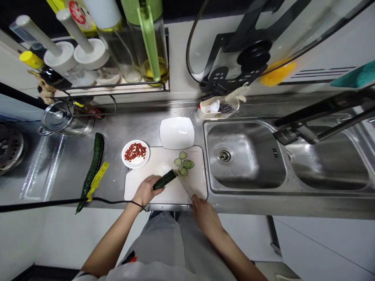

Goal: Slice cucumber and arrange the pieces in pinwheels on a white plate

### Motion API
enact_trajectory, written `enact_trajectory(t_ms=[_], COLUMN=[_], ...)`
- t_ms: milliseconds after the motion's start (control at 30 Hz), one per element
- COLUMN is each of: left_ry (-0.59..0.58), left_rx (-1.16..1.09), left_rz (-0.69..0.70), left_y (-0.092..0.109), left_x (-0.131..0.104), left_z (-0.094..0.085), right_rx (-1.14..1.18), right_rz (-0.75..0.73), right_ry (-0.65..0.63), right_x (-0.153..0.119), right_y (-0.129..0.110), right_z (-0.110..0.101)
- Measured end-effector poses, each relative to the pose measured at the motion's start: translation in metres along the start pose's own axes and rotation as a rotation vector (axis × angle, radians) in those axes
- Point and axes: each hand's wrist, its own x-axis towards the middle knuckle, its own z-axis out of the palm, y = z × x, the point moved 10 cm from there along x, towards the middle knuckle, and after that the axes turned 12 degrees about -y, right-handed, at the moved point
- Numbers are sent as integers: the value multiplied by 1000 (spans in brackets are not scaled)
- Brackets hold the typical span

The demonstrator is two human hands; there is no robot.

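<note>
My left hand [145, 191] is closed round a cut piece of cucumber [165, 179], which points up and right over the white cutting board [137, 181]. My right hand [203, 212] grips a knife [185, 185] by its handle, which the fingers hide. The blade's far end meets the cut end of the cucumber. Just beyond it lie several thin cucumber slices [183, 171] on the board. A white square plate [177, 132] overlaps the board's back edge, and a round white plate [124, 159] of chopped red pieces [135, 152] overlaps its back left corner.
A whole cucumber [95, 164] with a yellow tag [99, 180] lies left on the steel counter. A black cable [117, 201] crosses my left wrist. To the right is a double sink [246, 156] with a tap [295, 134]. Bottles and jars stand on a rack [117, 93] behind.
</note>
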Motion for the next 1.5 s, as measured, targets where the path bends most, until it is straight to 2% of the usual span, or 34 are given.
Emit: enact_trajectory(t_ms=[100, 300, 433, 600, 767, 867, 1000, 1100, 1200, 1267, 1367, 1500], left_ry=[86, 208, 250, 220, 205, 283, 479, 610, 651, 696, 756, 805], left_rx=[13, 109, 131, 99, 61, 31, -55, -320, -772, -929, -1029, -1018], left_rz=[-91, -377, -499, -486, -535, -586, -729, -766, -700, -680, -709, -739], left_y=[-20, -89, -117, -125, -128, -128, -141, -164, -187, -195, -201, -206], left_x=[-24, -96, -121, -116, -114, -114, -108, -88, -57, -46, -46, -59], left_z=[-12, -40, -54, -55, -52, -63, -91, -102, -91, -88, -86, -91], right_rx=[-5, -30, -40, -40, -35, -36, -39, -52, -61, -52, -33, -24], right_rz=[-13, -55, -80, -81, -63, -69, -71, -68, -72, -72, -65, -50], right_ry=[13, 30, 16, 4, -1, 14, 18, 14, 22, 28, 32, 36], right_x=[-1, 5, 8, 8, 10, 10, 9, 8, 6, 6, 5, 5], right_y=[-2, -11, -19, -22, -18, -16, -15, -16, -17, -16, -13, -8], right_z=[-1, 0, 0, -2, -1, 0, 0, -1, -2, -2, -1, -1])
